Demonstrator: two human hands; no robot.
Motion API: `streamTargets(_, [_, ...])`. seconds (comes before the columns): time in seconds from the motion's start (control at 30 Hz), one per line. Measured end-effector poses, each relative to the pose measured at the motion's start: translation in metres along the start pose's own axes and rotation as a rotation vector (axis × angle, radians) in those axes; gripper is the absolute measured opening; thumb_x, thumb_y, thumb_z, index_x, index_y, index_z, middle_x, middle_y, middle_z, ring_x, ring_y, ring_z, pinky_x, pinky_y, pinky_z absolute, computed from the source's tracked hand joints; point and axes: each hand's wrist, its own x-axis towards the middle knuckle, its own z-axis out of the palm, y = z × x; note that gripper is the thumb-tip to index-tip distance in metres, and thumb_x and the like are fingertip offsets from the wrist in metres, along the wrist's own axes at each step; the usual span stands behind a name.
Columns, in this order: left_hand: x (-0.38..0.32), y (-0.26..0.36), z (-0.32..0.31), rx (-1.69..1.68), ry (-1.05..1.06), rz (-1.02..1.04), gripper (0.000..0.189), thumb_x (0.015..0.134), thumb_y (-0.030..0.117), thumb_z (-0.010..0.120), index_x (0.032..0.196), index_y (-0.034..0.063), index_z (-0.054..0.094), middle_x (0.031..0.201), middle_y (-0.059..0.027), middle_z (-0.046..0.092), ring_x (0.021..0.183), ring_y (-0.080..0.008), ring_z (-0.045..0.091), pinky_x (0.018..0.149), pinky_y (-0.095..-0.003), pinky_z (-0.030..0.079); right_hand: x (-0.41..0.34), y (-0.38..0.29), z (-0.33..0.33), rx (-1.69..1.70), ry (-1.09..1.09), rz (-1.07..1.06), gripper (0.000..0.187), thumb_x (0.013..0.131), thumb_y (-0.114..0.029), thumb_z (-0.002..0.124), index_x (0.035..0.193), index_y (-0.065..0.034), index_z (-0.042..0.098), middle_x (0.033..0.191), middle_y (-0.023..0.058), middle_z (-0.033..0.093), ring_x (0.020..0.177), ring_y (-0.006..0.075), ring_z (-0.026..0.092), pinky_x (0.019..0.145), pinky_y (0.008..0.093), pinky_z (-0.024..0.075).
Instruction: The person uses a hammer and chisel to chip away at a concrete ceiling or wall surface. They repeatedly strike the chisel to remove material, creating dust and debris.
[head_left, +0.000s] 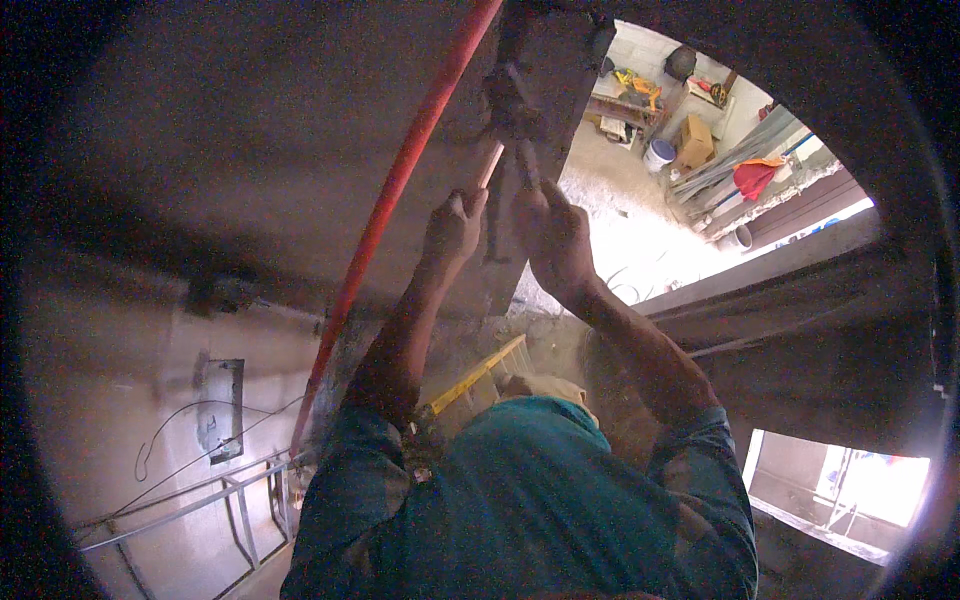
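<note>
Both my arms reach up towards a dark, rough patch (514, 101) of the concrete surface beside the opening. My left hand (456, 221) is closed around a thin, pale, rod-like tool (491, 165), whose far end points at that patch. My right hand (555, 232) is closed around a darker handle or bar (529, 161), blurred, which points the same way; its kind cannot be told. The far ends of both are lost in shadow. A red pipe (397, 172) runs slantwise to the left of my left hand.
A yellow ladder (480, 375) stands below me. Through the opening show a white bucket (660, 154), a cardboard box (695, 142), long metal profiles (731, 169) and yellow power tools (639, 86). At the lower left are a metal frame (240, 517) and a loose wire (172, 412).
</note>
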Motion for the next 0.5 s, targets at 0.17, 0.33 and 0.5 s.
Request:
streamTargets(0.17, [-0.001, -0.004, -0.001, 0.022, 0.048, 0.1, 0.049, 0.107, 0.046, 0.051, 0.106, -0.0015, 0.064, 0.089, -0.0315, 0.07, 0.084, -0.049, 0.07, 0.068, -0.0545, 0.056, 0.017, 0.042, 0.012, -0.028, 0.08, -0.247, 0.035, 0.105, -0.036, 0.058, 0.107, -0.002, 0.064, 0.07, 0.0127, 0.064, 0.058, 0.0279, 0.064, 0.054, 0.0432, 0.048])
streamTargets(0.33, [0.008, -0.059, 0.007, 0.485, -0.081, 0.233, 0.044, 0.109, 0.041, 0.046, 0.115, 0.0023, 0.067, 0.096, -0.0311, 0.069, 0.086, -0.049, 0.069, 0.073, -0.0546, 0.056, 0.01, 0.063, 0.023, -0.163, -0.322, 0.462, 0.045, 0.105, -0.047, 0.055, 0.092, -0.0038, 0.063, 0.069, 0.0054, 0.06, 0.057, 0.017, 0.057, 0.051, 0.0357, 0.0444])
streamTargets(0.5, [-0.119, -0.11, 0.013, -0.05, -0.25, -0.13, 0.046, 0.108, 0.044, 0.047, 0.119, 0.0038, 0.068, 0.094, -0.0268, 0.069, 0.085, -0.0472, 0.067, 0.078, -0.0536, 0.053, -0.095, 0.125, 0.02, -0.262, -0.266, 0.454, 0.048, 0.105, -0.047, 0.054, 0.088, -0.0028, 0.062, 0.07, 0.0016, 0.057, 0.063, 0.0139, 0.053, 0.058, 0.0343, 0.0448])
